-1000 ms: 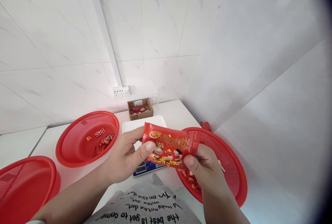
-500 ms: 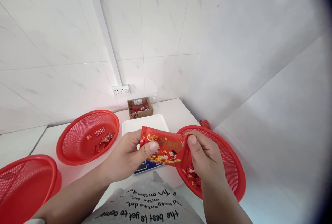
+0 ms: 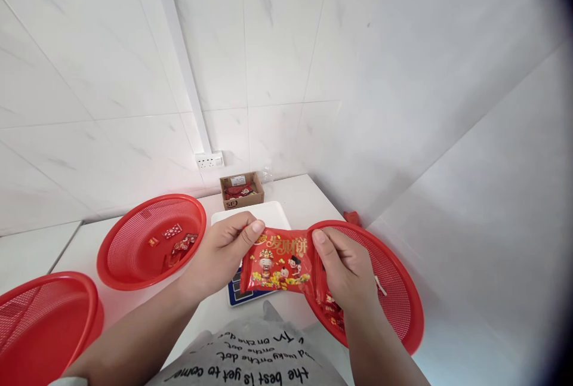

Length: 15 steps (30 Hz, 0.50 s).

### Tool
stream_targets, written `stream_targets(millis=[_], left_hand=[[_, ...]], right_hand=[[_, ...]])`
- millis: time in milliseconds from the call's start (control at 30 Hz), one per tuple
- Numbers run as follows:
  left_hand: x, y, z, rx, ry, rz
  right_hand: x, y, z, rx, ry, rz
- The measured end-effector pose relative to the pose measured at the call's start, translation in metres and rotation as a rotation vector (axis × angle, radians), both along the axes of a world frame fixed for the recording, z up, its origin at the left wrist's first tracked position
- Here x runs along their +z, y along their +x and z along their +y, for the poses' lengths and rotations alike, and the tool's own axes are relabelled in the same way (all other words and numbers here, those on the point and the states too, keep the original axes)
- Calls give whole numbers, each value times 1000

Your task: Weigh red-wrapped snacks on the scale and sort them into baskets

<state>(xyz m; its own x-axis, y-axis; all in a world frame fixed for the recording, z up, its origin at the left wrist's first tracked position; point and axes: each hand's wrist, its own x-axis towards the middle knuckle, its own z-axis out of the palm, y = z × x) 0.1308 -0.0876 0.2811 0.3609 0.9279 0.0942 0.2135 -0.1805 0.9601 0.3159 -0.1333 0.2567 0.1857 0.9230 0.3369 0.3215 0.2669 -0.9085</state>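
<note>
Holds packet point(image 3: 282, 263) by both ends in close-pinched left hand point(image 3: 226, 252) and right hand point(image 3: 347, 266), seemingly unopened and not set down, with other packets point(image 3: 333, 314) lying in right basket point(image 3: 398, 287).

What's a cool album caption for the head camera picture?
Left hand and right hand hold a red packet, partly hiding a scale.

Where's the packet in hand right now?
In the head view, the packet is below the picture's middle, held between the left hand and the right hand, partly hiding the scale.
</note>
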Motion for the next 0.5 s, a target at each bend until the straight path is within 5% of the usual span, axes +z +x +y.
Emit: stream_targets(millis=[267,500], left_hand=[[-13,2,2,-291,-239,-131],[-20,2,2,-89,-170,-150]], right_hand=[[-8,3,10,-119,-7,104],[-20,1,12,139,-122,164]])
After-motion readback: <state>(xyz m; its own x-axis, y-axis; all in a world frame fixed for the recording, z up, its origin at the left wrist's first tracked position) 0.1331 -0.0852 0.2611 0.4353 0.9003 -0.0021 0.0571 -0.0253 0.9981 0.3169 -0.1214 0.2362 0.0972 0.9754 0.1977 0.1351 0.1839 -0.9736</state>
